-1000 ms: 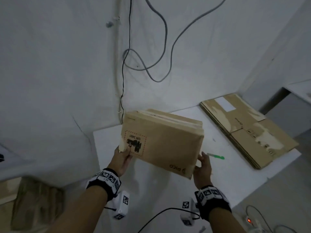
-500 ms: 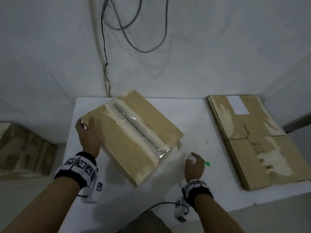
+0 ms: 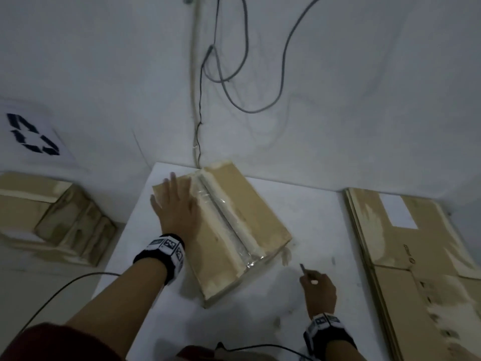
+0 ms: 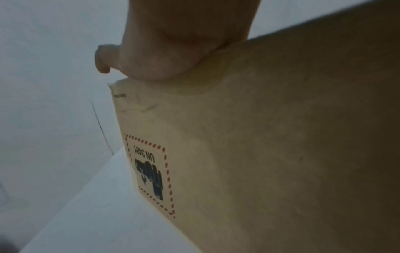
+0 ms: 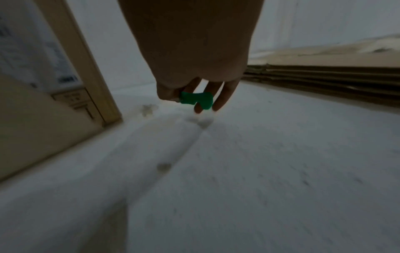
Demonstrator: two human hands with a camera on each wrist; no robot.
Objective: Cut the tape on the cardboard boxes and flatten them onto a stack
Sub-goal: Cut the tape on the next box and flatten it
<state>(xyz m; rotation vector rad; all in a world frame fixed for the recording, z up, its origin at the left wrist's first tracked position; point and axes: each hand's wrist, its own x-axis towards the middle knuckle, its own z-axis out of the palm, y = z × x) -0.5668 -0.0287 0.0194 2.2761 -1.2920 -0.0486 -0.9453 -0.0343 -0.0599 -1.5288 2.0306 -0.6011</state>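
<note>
A closed cardboard box point(image 3: 234, 217) lies on the white table point(image 3: 312, 217), with a strip of clear tape point(image 3: 223, 222) running along its top seam. My left hand point(image 3: 174, 204) rests flat on the box's left flap, fingers straight; the left wrist view shows the palm point(image 4: 173, 51) against the box side point(image 4: 259, 154) with its printed label. My right hand point(image 3: 317, 285) holds a green-handled cutter point(image 5: 195, 100) just right of the box's near corner, its blade tip point(image 3: 302, 268) pointing at the box.
A stack of flattened boxes point(image 3: 416, 256) lies on the table's right side, also seen as layered edges point(image 5: 324, 73). More cardboard boxes point(image 3: 52, 217) sit on the floor at left. Cables point(image 3: 234, 74) hang on the wall behind. Paper scraps point(image 3: 285, 256) lie by the box.
The box was set down flat on the table. My left hand moved from its left edge onto its top. My right hand picked up the green cutter and lifted it.
</note>
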